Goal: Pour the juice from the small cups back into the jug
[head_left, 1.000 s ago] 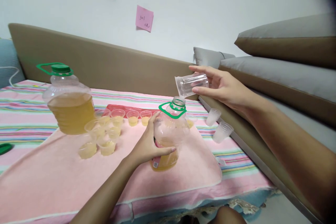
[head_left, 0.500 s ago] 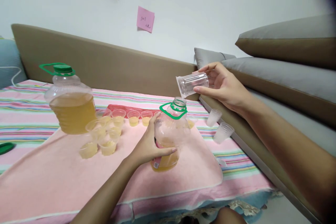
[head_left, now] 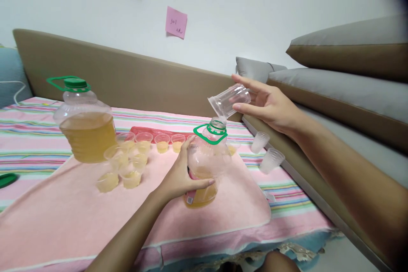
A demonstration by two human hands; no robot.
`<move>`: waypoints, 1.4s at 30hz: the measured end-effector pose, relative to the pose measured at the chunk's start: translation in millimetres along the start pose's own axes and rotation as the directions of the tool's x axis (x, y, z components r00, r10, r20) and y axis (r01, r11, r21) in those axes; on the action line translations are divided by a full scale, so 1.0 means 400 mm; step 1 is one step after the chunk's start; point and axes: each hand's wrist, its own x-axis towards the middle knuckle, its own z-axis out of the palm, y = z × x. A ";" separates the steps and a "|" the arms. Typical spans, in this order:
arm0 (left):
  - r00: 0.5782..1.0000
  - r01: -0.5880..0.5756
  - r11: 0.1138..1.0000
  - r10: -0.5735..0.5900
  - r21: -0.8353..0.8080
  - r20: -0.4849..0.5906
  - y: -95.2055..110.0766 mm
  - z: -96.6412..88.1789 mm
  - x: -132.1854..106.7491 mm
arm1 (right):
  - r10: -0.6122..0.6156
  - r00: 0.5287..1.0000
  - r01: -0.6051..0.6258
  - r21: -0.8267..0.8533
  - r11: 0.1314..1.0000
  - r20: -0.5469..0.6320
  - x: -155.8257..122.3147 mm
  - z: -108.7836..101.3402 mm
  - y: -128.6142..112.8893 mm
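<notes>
My left hand (head_left: 183, 172) is wrapped round the side of a clear plastic jug (head_left: 208, 157) with a green ring handle and an uncapped neck. Yellow liquid fills only its lower part. In my right hand (head_left: 264, 100) is a clear plastic cup (head_left: 228, 100), tilted with its rim down to the left, right at the jug's mouth. No liquid can be made out in the cup. Left of the jug stand several clear cups (head_left: 130, 178) holding yellow liquid, some of them by a red strip (head_left: 153, 130).
A larger capped jug (head_left: 87, 136) of yellow liquid stands at the left, near a loose green cap (head_left: 8, 179). Two stacks of cups (head_left: 270, 161) lean at the right, beside grey cushions (head_left: 344, 89). A pink cloth (head_left: 79, 216) covers part of the striped sheet.
The cup in my right hand has tipped further, its rim moving left and down over the jug's mouth. My right index finger has straightened. My left hand and the jug stay put.
</notes>
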 end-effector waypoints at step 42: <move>0.999 0.033 0.999 -0.033 -0.014 -0.001 0.008 -0.001 -0.004 | -0.031 0.969 0.086 0.215 0.973 -0.246 -0.019 0.100 0.063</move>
